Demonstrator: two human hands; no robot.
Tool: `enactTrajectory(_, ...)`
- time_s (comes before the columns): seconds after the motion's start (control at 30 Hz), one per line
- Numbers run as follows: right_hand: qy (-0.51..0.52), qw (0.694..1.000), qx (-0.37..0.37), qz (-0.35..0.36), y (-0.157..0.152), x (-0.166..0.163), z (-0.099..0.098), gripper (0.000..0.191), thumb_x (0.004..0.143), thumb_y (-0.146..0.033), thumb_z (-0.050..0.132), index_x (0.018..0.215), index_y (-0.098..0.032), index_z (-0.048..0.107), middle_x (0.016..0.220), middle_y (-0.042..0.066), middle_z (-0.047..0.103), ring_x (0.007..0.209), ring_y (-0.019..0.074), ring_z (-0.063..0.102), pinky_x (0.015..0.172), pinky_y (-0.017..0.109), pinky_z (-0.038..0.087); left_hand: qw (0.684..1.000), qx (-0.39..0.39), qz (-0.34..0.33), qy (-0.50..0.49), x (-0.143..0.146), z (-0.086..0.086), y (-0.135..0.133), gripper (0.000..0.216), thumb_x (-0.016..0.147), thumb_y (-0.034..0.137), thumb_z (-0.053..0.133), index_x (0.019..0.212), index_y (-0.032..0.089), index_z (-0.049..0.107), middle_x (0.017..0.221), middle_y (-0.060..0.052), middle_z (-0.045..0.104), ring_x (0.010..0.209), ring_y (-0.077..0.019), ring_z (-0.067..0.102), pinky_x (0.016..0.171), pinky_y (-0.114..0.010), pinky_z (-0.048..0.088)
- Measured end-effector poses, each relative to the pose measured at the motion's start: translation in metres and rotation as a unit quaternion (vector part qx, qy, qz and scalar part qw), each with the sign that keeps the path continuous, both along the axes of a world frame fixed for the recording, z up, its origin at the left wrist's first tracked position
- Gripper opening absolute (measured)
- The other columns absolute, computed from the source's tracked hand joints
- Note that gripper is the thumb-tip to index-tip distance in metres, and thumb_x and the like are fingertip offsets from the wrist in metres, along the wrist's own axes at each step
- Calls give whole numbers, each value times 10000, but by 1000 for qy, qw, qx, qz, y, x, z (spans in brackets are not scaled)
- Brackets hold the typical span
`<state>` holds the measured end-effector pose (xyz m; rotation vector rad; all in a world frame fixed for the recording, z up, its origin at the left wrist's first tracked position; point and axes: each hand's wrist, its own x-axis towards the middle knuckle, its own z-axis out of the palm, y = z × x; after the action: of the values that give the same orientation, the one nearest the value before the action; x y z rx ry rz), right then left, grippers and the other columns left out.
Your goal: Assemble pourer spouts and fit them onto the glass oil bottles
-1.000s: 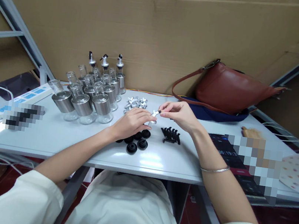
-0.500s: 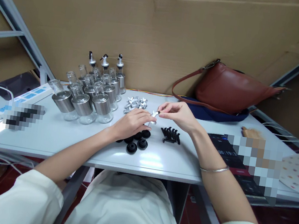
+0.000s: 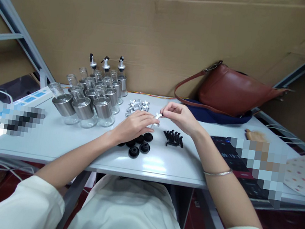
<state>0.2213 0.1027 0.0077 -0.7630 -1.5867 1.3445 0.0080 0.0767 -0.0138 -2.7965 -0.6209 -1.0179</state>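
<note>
Over the middle of the table, my left hand (image 3: pixel 137 125) grips a silver pourer top (image 3: pixel 156 118) between thumb and fingers. My right hand (image 3: pixel 181 115) pinches a small black piece (image 3: pixel 162 114) at the right-hand end of that top; most of the piece is hidden by the fingertips. Several black round stoppers (image 3: pixel 144 147) lie below my left hand, partly covered by it. To their right rests a cluster of black levers (image 3: pixel 173 138). More silver pourer tops (image 3: pixel 138 105) are heaped behind my left hand.
Glass bottles with steel sleeves (image 3: pixel 84 107) stand at left, three at the back fitted with pourers. A power strip (image 3: pixel 33 98) lies beyond them. At right are a brown leather bag (image 3: pixel 230 90) on dark blue cloth (image 3: pixel 217 117) and a dark screen (image 3: pixel 225 152).
My right fingers have curled in slightly more around the black piece at the silver top. My left hand keeps its grip, and the view has shifted very slightly.
</note>
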Motion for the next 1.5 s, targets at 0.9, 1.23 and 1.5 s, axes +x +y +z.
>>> enactTrajectory(0.9,-96,995,34,-12,-8,-11,4,296,623,-437,766,605,-168,643,607,-2,622,605,119,511,621,280,381,999,49,-2,18,-2,-1,6,254,915,274,509,1145,169,541,1096,-95,675,1084,-194,604,900,-349,469)
enactTrajectory(1.23,-75,995,41,-46,-6,-9,5,303,631,-449,760,634,-173,635,608,-1,618,600,119,513,617,273,381,999,18,24,-31,-6,1,5,447,874,268,570,1267,145,397,1141,-134,631,1066,-221,591,886,-374,471)
enactTrajectory(1.5,-70,995,38,-59,-4,-8,4,330,623,-480,751,662,-175,634,588,-12,585,584,116,495,614,276,382,981,-63,143,118,-12,3,13,220,929,258,462,876,146,644,887,-70,684,893,-204,592,788,-337,383)
